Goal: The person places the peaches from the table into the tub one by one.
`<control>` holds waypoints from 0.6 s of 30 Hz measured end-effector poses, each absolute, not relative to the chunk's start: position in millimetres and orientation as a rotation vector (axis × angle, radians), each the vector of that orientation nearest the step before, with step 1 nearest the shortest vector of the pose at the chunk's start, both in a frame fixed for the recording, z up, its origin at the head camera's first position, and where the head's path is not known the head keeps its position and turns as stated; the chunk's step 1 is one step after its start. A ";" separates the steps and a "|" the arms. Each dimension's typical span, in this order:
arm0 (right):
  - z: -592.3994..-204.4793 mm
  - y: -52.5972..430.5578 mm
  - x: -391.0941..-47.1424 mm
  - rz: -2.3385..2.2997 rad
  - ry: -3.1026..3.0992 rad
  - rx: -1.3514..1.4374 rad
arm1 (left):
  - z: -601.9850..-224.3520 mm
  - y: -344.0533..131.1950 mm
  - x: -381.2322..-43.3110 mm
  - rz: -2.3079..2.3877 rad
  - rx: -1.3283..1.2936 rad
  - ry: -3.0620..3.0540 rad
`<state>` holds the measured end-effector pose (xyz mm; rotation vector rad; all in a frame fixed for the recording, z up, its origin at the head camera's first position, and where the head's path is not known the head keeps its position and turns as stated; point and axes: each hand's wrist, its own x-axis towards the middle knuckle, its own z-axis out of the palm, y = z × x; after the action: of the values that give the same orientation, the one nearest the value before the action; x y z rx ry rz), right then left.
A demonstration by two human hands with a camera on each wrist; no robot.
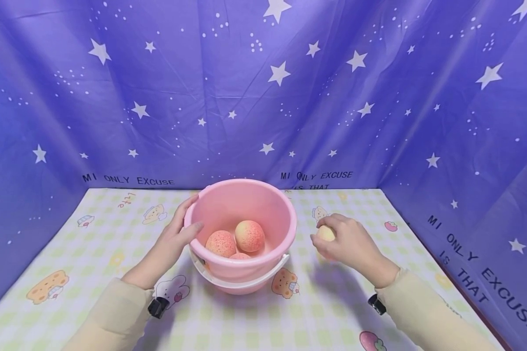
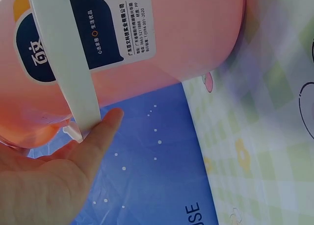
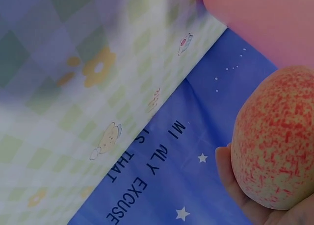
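Note:
A pink bucket [image 1: 241, 270] stands on the table, its wide mouth turned up towards me. Inside it lie peaches: one at the left [image 1: 220, 243], one at the right [image 1: 250, 236], and part of a third [image 1: 240, 256] behind the near rim. My left hand [image 1: 169, 243] grips the bucket's left rim. In the left wrist view, its thumb is close to the white handle [image 2: 68, 63], which hangs down over a label [image 2: 108, 29]. To the right of the bucket, my right hand [image 1: 349, 243] holds another peach [image 3: 277, 141], yellowish with red speckles, above the table.
A checked cloth [image 1: 228, 321] with cartoon prints covers the table. Blue curtains [image 1: 228, 63] with white stars rise along the back and both sides. Dark wrist devices [image 1: 158, 307] are worn at both sleeves.

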<state>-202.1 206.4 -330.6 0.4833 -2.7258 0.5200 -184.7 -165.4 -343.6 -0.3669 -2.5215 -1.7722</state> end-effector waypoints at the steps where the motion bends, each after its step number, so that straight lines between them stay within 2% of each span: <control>1: -330.0 206.1 -202.4 0.517 -2.727 0.482 | -343.7 -165.3 -184.7 -1.774 -0.369 -2.519; 18: -318.8 201.7 -203.6 0.530 -2.676 0.510 | -343.3 -165.1 -184.7 -1.779 -0.381 -2.513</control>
<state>-203.6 201.7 -318.8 0.5097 -2.6762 0.5299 -184.7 -165.1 -343.3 -0.3807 -2.5126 -1.7794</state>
